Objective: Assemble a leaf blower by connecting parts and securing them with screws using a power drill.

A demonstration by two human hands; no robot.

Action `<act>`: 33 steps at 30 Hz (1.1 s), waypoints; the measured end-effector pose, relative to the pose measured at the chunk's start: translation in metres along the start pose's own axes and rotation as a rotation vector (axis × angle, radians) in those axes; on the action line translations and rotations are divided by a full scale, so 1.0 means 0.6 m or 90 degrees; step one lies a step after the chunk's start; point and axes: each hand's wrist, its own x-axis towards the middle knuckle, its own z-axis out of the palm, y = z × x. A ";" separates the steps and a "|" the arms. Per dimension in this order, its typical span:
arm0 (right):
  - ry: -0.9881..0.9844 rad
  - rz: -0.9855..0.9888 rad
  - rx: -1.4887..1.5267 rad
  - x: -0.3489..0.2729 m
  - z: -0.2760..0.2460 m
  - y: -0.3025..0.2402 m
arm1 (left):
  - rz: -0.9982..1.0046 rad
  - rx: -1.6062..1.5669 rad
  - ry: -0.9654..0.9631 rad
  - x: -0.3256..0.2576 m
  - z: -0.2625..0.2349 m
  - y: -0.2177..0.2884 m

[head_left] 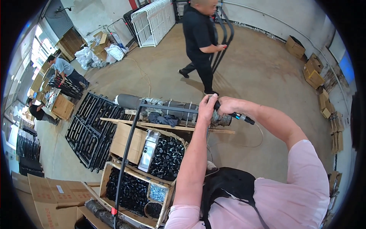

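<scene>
My right hand [228, 105] is closed around a black cylindrical hand tool [243, 118] with a blue ring. It looks like an inline screwdriver. My left hand [207, 110] is closed at the end of a black metal tube frame [167, 108], right beside my right hand. A dark piece shows between the two hands; its kind is hard to make out. The frame's long side runs down to the near left, where a red piece [114, 210] sits on it. Below the frame, bins hold black plastic caps [166, 157], more black parts [127, 190] and silvery screws [157, 192].
A padded roller-like bar [164, 105] and a wooden plank [213, 131] lie beyond the bins. Black frames [93, 131] are stacked at left. A person [198, 42] walks past carrying black tubes. Two more people work at far left. Cardboard boxes [57, 202] stand near left.
</scene>
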 end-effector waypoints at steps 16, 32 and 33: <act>-0.092 -0.256 -0.091 0.232 0.015 -0.481 | 0.165 0.065 0.361 0.066 -0.447 0.248; -0.119 -0.294 -0.245 0.377 0.024 -0.629 | 0.177 -0.009 0.442 0.133 -0.578 0.285; -0.118 -0.299 -0.246 0.378 0.026 -0.631 | 0.175 -0.021 0.438 0.134 -0.579 0.284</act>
